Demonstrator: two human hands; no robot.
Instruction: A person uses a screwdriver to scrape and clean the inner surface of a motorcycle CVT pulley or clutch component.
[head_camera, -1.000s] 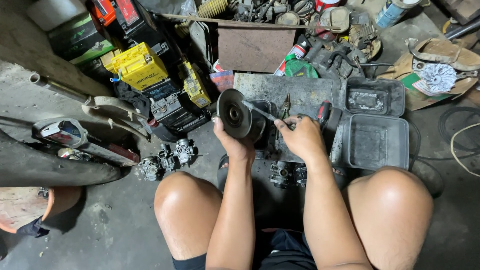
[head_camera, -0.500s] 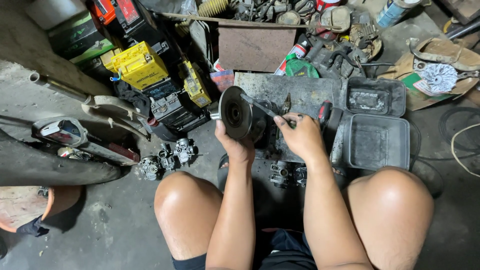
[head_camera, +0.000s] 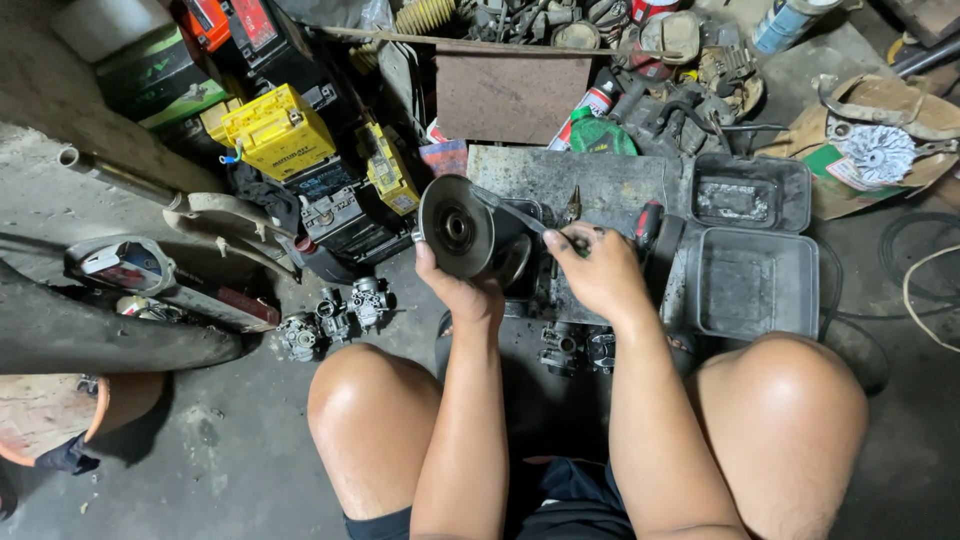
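Observation:
My left hand grips a round grey metal pulley disc from below and holds it upright above the floor, its flat face with a dark centre hub turned toward the left. My right hand holds a thin dark tool whose tip rests against the right side of the disc. Both hands are greasy. My bare knees frame the work from below. A greasy metal plate lies on the floor just beyond the hands.
An open black plastic case sits to the right. Yellow and black batteries stand at the left, small carburettors lie on the floor near my left knee. Spray cans, engine parts and a cardboard box crowd the far side.
The disc has turned slightly in my left hand and the tool in my right hand has shifted along its side. My legs have not moved.

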